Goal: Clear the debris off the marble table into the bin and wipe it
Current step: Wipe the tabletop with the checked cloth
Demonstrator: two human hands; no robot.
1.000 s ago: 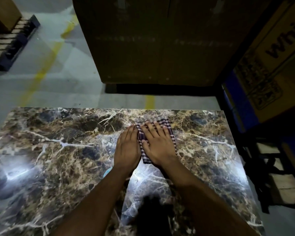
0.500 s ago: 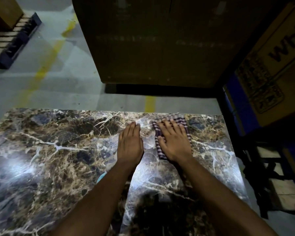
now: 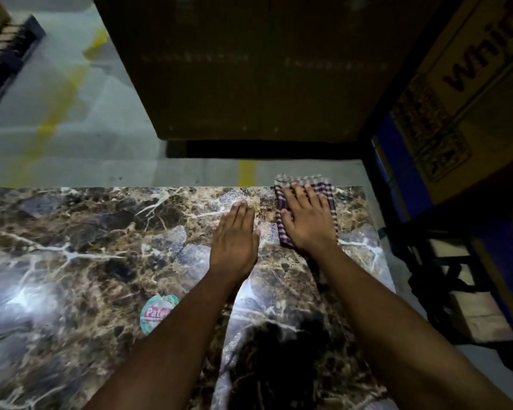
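In the head view, the marble table (image 3: 71,261) fills the near half of the scene, its far edge running left to right. The right hand (image 3: 307,221) lies flat, fingers straight and spread, pressing a checked cloth (image 3: 326,192) onto the far right corner of the slab. The cloth sits directly under that palm, its long axis running near to far, and its far end overhangs the table's far edge a little. The left hand (image 3: 234,241) rests flat on bare marble just beside the cloth's left edge, fingers straight and together, holding nothing.

A round printed sticker or lid (image 3: 157,312) lies on the marble at centre, partly hidden by the left forearm, near and left of both hands. No bin is visible.

With the cloth already at the far right limit, the unwiped surface lies to the left and nearer, so the coming stroke probably pulls back or sweeps left. The left hand is closer to the sticker, should that need removing. Large cartons (image 3: 264,69) stand beyond on the floor.
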